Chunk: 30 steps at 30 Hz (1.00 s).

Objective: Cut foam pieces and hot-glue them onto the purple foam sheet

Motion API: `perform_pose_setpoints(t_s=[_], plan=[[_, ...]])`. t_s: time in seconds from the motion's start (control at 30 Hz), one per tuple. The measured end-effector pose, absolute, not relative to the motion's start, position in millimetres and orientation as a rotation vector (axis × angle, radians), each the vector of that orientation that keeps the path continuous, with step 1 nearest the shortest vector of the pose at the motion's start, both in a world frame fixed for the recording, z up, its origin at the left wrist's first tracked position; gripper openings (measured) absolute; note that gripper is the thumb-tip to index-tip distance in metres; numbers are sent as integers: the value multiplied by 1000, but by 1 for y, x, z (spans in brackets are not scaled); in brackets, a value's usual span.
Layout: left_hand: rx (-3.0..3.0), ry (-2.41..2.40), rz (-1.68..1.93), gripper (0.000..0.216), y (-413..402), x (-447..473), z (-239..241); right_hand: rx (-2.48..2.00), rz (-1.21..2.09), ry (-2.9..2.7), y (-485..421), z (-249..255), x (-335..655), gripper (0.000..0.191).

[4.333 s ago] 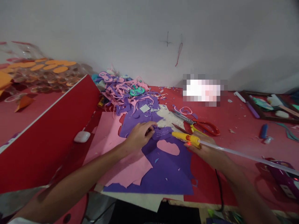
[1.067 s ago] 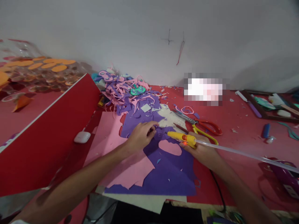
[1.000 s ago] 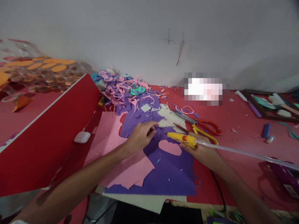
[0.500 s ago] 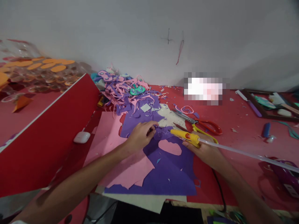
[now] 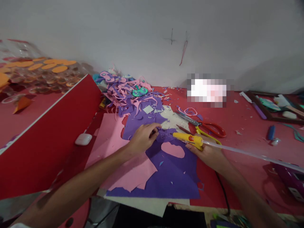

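In my right hand (image 5: 209, 150) is a yellow hot glue gun (image 5: 187, 138), with a long clear glue stick (image 5: 239, 154) jutting from its back. Its nozzle points left at a purple foam cutout (image 5: 163, 136) that carries shiny lines of glue. The curled fingers of my left hand (image 5: 145, 136) grip this cutout's left edge; the fingertips are partly hidden. A pink foam cutout (image 5: 173, 150) lies just below on a large purple sheet (image 5: 173, 177). Under my left forearm spreads a pink sheet (image 5: 128, 171).
Scissors with red handles (image 5: 212, 128) lie beyond the glue gun. A heap of foam scraps (image 5: 128, 90) rises at the back. On the left stand a red panel (image 5: 54, 133) and a white earbud case (image 5: 83, 139). A dark-framed tray (image 5: 266, 115) sits far right.
Both hands stay nearly in place. The glue gun's nozzle has shifted very slightly left over the purple cutout, and the glue stick's rear end is a little higher.
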State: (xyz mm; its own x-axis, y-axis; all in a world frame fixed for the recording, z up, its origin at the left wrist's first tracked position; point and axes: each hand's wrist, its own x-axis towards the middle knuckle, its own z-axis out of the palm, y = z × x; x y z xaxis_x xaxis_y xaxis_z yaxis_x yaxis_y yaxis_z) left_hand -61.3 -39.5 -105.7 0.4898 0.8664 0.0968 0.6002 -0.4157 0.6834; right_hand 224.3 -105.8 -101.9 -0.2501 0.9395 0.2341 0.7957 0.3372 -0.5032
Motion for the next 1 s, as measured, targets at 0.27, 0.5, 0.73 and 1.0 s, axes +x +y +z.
perform_pose_setpoints(t_s=[0.27,0.5,0.73,1.0], plan=[[2165,1194,611,29,-39,-61,-107,-1509,384,-2156,-107,-100,224,37],[2154,1201,595,29,-40,-62,-106,-1547,370,-2146,-107,-104,228,36],[2150,1196,606,28,-40,-61,-106,-1636,318,-2103,-105,-111,233,43],[2146,1193,601,29,-40,-61,-103,-1603,319,-2094,-105,-105,234,45]])
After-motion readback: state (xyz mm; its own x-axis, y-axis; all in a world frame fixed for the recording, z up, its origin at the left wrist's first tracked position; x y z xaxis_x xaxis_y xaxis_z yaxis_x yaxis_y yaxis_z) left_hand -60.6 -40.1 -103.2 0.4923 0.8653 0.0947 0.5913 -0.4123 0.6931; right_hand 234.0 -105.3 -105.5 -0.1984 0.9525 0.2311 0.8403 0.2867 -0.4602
